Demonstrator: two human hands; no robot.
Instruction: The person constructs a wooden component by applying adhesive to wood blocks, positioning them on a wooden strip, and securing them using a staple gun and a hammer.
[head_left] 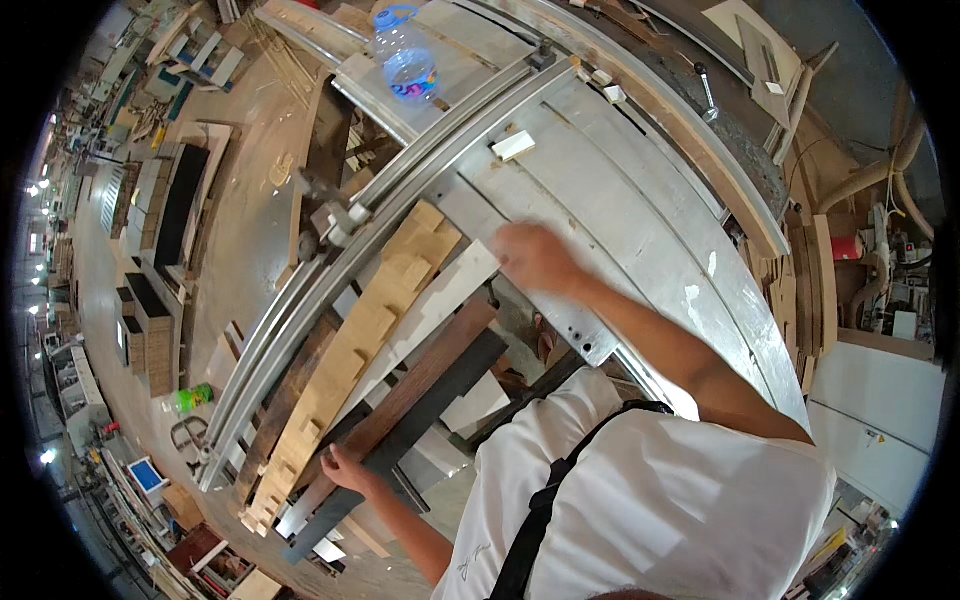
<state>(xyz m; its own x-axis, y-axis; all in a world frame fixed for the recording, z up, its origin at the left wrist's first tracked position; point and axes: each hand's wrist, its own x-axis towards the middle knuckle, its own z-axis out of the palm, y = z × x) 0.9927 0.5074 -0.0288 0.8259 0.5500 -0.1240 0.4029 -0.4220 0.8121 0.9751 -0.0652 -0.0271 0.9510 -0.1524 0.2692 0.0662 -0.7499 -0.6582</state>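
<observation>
My left hand is closed around the edge of a reddish-brown wooden board, near its lower left end. Blurred by motion, my right hand is at the upper end of a long white strip; its fingers do not show clearly. Beside the strip lies a light wooden board with several small blocks along it. A dark grey board runs under the brown one, closer to my body. All these pieces slant from lower left to upper right across a metal frame.
A metal machine table spreads out at the right, bearing a small white block. Metal rails run along its left side. A water bottle stands at the far end. Stacked boards and a green bottle are on the floor leftward.
</observation>
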